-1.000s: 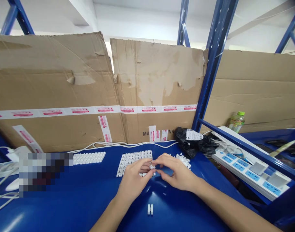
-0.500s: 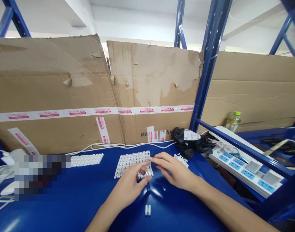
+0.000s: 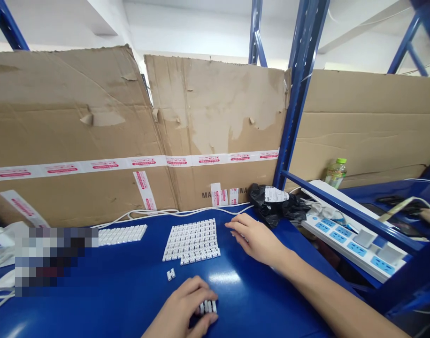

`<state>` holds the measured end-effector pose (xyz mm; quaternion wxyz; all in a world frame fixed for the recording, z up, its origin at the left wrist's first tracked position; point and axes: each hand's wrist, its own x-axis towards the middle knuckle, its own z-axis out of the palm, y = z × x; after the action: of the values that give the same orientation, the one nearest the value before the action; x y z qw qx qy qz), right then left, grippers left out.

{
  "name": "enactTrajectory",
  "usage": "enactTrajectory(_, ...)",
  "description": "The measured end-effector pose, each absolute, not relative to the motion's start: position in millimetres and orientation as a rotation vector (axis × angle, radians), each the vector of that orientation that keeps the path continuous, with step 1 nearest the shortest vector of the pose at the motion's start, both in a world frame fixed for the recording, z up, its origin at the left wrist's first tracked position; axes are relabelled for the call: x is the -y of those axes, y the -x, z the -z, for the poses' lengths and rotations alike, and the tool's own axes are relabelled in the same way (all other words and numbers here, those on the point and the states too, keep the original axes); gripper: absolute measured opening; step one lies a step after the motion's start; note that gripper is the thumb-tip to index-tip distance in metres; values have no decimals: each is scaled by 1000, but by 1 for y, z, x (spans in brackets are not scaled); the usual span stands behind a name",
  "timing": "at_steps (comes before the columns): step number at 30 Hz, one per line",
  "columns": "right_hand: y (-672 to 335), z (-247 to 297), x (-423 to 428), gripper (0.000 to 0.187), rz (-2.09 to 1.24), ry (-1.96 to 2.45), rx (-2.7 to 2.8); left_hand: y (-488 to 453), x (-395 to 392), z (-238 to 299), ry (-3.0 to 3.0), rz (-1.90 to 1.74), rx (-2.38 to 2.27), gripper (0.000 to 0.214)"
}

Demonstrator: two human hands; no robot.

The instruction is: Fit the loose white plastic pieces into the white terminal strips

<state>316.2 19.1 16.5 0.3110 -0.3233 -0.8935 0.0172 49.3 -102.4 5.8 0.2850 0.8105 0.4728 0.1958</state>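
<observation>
Near the front of the blue table, my left hand [image 3: 190, 305] is closed around a few small white plastic pieces [image 3: 208, 307] standing side by side. Beyond it lies a flat grid of many such white pieces [image 3: 192, 240], its front edge stepped at the left. One small white piece [image 3: 170, 274] sits apart between the grid and my left hand. To the right of the grid, my right hand [image 3: 255, 238] hovers or rests with fingers stretched out and nothing visible in them. The loose white bits behind it are mostly hidden.
Another row of white pieces [image 3: 122, 235] lies at the back left. A black plastic bag [image 3: 271, 206] and a power strip [image 3: 354, 244] are on the right. White cables [image 3: 180, 213] run along the cardboard wall [image 3: 215, 117]. A blue post [image 3: 299, 94] rises at the right.
My left hand has moved from the grid toward me, to where two white pieces lay. A small white piece now lies left of it. My right hand has drawn slightly away from the grid.
</observation>
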Motion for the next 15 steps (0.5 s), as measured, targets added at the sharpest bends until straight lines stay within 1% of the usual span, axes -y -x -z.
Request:
enactTrajectory(3, -324, -12, -29, 43, 7, 1012, 2357, -39, 107, -3, -2214, -564, -1261, 34)
enactTrajectory(6, -327, -9, -35, 39, -19, 1054, 2395, -30, 111, -5, -2282, -657, -1278, 40)
enactTrajectory(8, -325, -8, -36, 38, -76, 1041, 2438, -21, 108, -7, -2321, -749, -1392, 38)
enactTrajectory(11, -322, -6, -36, 43, -144, 997, 2531, -5, 98, -2, -2359, -875, -1671, 33)
enactTrajectory(15, -326, -5, -37, 44, -129, 977, 2595, 15, 83, 17, -2410, -887, -1851, 35)
